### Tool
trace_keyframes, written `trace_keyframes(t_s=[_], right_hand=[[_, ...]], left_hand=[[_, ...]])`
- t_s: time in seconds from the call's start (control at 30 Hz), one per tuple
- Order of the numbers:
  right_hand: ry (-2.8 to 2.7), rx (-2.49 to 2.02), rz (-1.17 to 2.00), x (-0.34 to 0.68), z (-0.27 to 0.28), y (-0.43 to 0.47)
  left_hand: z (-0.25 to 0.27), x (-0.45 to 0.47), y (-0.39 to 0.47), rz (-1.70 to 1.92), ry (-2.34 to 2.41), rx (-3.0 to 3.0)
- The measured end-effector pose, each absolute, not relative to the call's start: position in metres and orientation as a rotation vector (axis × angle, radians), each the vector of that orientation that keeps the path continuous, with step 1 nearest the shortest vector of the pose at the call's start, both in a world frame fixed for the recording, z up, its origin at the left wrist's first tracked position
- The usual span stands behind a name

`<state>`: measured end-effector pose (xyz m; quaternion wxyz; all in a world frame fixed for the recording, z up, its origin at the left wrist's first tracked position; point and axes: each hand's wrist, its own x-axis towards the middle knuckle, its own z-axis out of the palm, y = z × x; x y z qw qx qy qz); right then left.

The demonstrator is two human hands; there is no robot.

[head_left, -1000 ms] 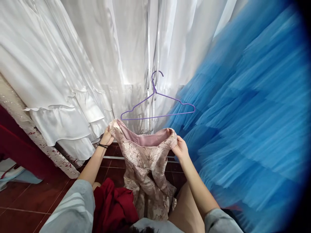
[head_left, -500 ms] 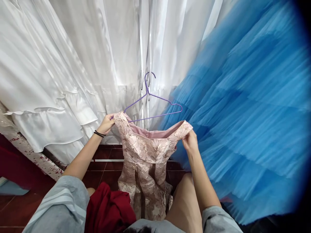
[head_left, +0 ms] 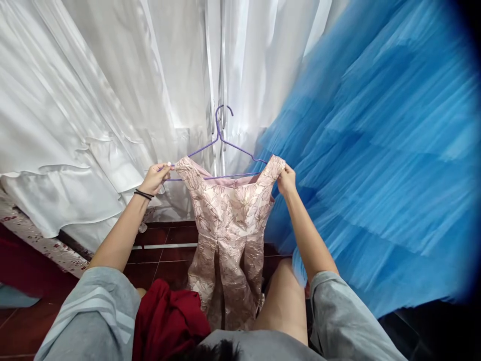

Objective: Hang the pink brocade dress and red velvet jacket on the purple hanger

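A pink brocade dress (head_left: pixel 235 210) with a floral pattern hangs in front of me, its skirt reaching down between my knees. A purple wire hanger (head_left: pixel 219 135) runs through its neckline, hook up. My left hand (head_left: pixel 156 179) is closed on the hanger's left end, just outside the left shoulder strap. At the other side, my right hand (head_left: pixel 287 179) grips the right strap, which now lies over the hanger's right arm. The hanger's right tip is hidden behind strap and fingers.
White satin garments (head_left: pixel 150 90) with ruffled hems hang ahead and to the left. Layered blue tulle (head_left: pixel 376 165) fills the right side. Dark red cloth (head_left: pixel 169 318) lies by my lap. A white bar (head_left: pixel 165 246) runs low above the red tiled floor (head_left: pixel 143 276).
My right hand has raised the right strap and brought it over the hanger's right end. My left hand has shifted slightly up and left, from the strap to the hanger's end.
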<state>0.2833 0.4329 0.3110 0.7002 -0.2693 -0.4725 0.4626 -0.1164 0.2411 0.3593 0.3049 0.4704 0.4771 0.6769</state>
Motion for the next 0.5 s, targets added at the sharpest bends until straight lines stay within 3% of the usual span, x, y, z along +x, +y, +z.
trace_keyframes(t_s=[0.2, 0.5], right_hand=[[-1.263, -0.619, 0.858, 0.284, 0.33, 0.471], [-1.086, -0.66, 0.907, 0.321, 0.29, 0.458]], left_hand=[[0.363, -0.121, 0.244, 1.685, 1.248, 1.264], [0.358, -0.117, 0.241, 1.677, 1.24, 1.262]])
